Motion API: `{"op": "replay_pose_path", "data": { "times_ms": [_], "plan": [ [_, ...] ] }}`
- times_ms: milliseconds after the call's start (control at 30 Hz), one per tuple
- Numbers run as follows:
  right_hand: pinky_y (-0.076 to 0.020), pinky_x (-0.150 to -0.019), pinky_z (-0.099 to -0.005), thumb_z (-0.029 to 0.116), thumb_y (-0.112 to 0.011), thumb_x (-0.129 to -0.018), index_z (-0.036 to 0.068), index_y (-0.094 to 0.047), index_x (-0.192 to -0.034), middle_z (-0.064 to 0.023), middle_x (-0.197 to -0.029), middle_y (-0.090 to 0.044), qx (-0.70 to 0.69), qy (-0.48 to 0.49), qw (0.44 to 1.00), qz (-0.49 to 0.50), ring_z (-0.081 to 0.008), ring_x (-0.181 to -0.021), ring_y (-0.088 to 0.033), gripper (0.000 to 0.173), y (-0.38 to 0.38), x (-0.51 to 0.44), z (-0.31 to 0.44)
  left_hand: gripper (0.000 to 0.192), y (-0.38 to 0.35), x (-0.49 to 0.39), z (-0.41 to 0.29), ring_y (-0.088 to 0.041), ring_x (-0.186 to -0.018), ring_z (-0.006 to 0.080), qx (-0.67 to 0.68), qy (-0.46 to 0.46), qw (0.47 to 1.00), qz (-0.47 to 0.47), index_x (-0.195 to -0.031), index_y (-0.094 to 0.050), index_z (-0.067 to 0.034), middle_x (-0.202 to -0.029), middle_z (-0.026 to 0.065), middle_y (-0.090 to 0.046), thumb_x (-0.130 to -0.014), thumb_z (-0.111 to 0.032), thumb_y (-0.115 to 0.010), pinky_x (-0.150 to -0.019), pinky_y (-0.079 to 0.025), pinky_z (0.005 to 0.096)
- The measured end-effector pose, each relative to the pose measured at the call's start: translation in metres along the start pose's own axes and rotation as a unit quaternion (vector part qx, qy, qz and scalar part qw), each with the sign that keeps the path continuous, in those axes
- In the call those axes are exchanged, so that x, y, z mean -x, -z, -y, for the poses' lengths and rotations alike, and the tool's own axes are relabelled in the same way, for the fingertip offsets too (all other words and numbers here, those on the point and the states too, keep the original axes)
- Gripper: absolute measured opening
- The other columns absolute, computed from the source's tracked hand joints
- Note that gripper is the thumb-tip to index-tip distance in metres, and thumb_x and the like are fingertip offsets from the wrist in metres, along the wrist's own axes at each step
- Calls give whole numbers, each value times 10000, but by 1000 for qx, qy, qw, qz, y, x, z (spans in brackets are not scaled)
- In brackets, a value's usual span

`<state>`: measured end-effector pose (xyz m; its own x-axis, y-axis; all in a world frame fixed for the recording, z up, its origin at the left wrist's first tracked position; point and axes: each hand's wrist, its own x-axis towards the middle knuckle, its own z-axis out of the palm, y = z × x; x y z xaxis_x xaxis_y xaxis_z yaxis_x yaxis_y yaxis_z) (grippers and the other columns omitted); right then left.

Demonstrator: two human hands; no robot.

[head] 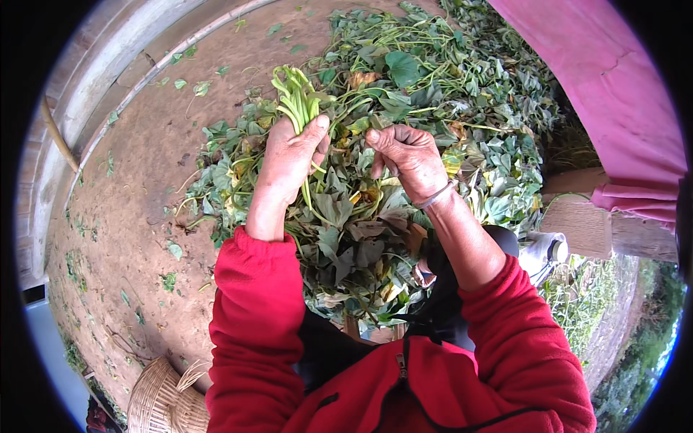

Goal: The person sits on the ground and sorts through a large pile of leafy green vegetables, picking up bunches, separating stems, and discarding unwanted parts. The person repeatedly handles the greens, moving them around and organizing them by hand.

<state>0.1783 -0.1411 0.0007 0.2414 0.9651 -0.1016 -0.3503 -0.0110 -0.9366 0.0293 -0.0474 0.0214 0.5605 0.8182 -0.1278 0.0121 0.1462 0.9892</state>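
Observation:
My left hand (287,157) grips a bunch of pale green leaf stalks (298,100), whose cut or snapped ends fan out above the thumb. A thin stalk hangs below that hand. To its right, my right hand (414,157) is raised with thumb and forefinger pinched together and the other fingers curled. A bit of leaf shows by the thumb tip, but whether it is held or lies behind cannot be told. Beneath both hands spreads a big heap of leafy green vines (346,200), probably sweet potato, with wilted, yellow and brown leaves among them.
Loose leaves lie scattered on the bare earth floor (135,216) at left. A woven wicker basket (168,398) stands at lower left. Pink cloth (601,70) hangs at upper right, above a wooden beam (641,235). A whitish container (547,249) sits near my right elbow. A long pole (157,67) curves along the wall.

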Motion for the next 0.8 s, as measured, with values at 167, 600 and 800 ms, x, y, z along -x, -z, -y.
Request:
{"op": "replay_pose_path", "data": {
  "times_ms": [167, 600, 800],
  "plan": [
    [-411, -685, -209, 111, -590, -776, 20, -557, -1009, -21, -855, -585, 104, 32, 994, -23, -84, -773, -529, 252, 2, -1, -5, 139, -11, 2, -3, -417, -489, 43, -120, 24, 993, -7, -798, -498, -81, -595, -35, -471, -819, -214, -530, -415, -332, 188],
    [-423, -802, -330, 313, -442, -860, 60, -498, -1024, -68, -958, -539, -261, -103, 960, -3, -187, -894, -516, 307, -23, -6, -27, 191, -59, 11, 35, -559, -592, 379, -425, -137, 894, -28, -836, -416, 48, -671, 225, -562, -751, -121, -435, -544, -457, 430],
    [-445, -764, -363, 307, -448, -855, 56, -499, -840, -71, -861, -553, -277, -74, 956, -64, -208, -835, -530, 257, -9, -13, -36, 323, -71, 15, 50, -509, -831, 338, -427, -202, 880, -47, -994, -422, 106, -883, 253, -513, -738, -91, -416, -770, -394, 390]
  ]
}}
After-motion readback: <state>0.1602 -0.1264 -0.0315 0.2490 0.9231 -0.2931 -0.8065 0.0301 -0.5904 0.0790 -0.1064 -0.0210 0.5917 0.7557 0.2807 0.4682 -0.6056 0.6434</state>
